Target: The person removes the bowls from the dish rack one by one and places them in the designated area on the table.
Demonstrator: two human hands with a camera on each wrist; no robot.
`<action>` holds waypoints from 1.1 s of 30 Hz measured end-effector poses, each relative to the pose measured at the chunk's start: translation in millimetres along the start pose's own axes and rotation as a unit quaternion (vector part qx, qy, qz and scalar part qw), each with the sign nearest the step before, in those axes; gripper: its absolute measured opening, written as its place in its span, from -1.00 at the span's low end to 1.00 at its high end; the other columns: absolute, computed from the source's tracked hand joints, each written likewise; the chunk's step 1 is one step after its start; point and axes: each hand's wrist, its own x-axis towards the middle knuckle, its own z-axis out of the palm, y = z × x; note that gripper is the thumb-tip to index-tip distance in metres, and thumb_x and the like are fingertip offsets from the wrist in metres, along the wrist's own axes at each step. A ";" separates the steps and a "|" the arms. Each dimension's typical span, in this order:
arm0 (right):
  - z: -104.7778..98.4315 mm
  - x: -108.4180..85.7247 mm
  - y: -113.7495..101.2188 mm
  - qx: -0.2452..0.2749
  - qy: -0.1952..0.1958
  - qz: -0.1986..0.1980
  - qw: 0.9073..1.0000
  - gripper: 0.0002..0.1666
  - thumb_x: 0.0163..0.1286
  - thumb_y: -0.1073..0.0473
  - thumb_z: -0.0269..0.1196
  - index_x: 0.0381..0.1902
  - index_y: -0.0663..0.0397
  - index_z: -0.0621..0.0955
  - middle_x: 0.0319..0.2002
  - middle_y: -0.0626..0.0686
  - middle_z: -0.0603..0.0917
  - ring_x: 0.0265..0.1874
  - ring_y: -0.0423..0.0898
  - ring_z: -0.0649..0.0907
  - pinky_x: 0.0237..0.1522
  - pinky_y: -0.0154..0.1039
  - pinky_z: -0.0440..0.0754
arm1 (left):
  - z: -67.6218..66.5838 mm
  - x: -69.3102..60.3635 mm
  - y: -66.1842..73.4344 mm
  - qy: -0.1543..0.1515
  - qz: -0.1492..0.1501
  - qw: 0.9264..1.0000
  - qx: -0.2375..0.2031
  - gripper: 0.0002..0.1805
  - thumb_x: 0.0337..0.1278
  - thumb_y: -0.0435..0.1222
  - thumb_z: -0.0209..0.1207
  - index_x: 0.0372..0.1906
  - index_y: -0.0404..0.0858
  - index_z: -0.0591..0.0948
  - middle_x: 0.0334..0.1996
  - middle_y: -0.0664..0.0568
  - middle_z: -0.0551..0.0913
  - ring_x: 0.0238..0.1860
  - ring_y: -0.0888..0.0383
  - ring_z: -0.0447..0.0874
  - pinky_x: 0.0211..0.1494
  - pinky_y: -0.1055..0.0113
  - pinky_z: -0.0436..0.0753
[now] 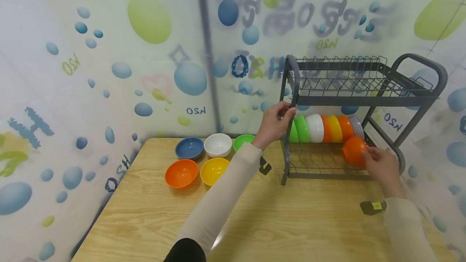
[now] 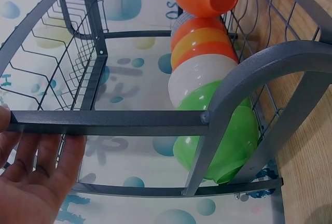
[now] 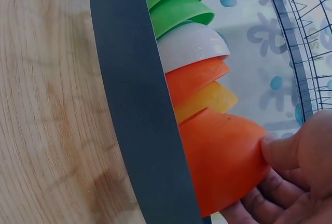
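Note:
My right hand (image 1: pixel 382 169) pinches an orange bowl (image 1: pixel 354 152) between thumb and fingers, at the front right of the rack's lower shelf. In the right wrist view this orange bowl (image 3: pixel 223 156) hides part of the row behind it. My left hand (image 1: pixel 274 124) grips the left side bar of the grey two-tier dish rack (image 1: pixel 356 101), its fingers (image 2: pixel 70 156) curled beneath the bar. Behind the held bowl, several bowls stand on edge in a row: green bowls (image 1: pixel 301 128), a white bowl (image 1: pixel 315 128), orange and yellow bowls (image 1: pixel 333 128) and a patterned bowl (image 1: pixel 356 127).
To the rack's left on the wooden table (image 1: pixel 291 221) sit a blue bowl (image 1: pixel 189 148), a white bowl (image 1: pixel 217 145), a green bowl (image 1: pixel 243 141), an orange bowl (image 1: pixel 181 174) and a yellow bowl (image 1: pixel 214 170). My left forearm partly covers the yellow and green ones. A patterned curtain (image 1: pixel 109 72) hangs behind.

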 end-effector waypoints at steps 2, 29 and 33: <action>1.2 0.8 0.5 0.002 0.003 0.003 1.000 -0.31 0.67 -0.05 -0.07 0.36 0.50 0.39 0.26 0.57 0.48 0.18 0.47 0.52 0.05 0.27 0.58 | -0.1 0.1 -0.2 0.001 -0.001 1.000 -0.001 -0.72 0.57 -0.14 0.07 -0.01 -0.25 0.67 -0.22 -0.04 0.77 -0.23 0.22 0.70 -0.19 0.51 0.62; -1.7 -4.9 0.7 0.081 -0.030 0.027 0.996 -0.14 0.62 -0.25 -0.06 0.51 0.36 0.29 0.38 0.47 0.44 0.26 0.34 0.51 -0.25 -0.45 0.46 | 1.3 -0.1 -2.0 0.006 0.004 1.000 -0.003 -0.70 0.58 -0.15 0.07 -0.01 -0.28 0.68 -0.23 -0.05 0.78 -0.23 0.22 0.71 -0.18 0.50 0.62; -0.4 -9.7 -5.7 0.088 -0.031 0.012 0.996 -0.18 0.63 -0.23 -0.04 0.48 0.34 0.33 0.36 0.45 0.46 0.19 0.26 0.53 -0.25 -0.49 0.43 | 0.9 -0.1 -1.7 0.009 0.003 1.000 -0.003 -0.71 0.58 -0.15 0.07 -0.01 -0.27 0.68 -0.23 -0.05 0.78 -0.24 0.21 0.70 -0.18 0.50 0.63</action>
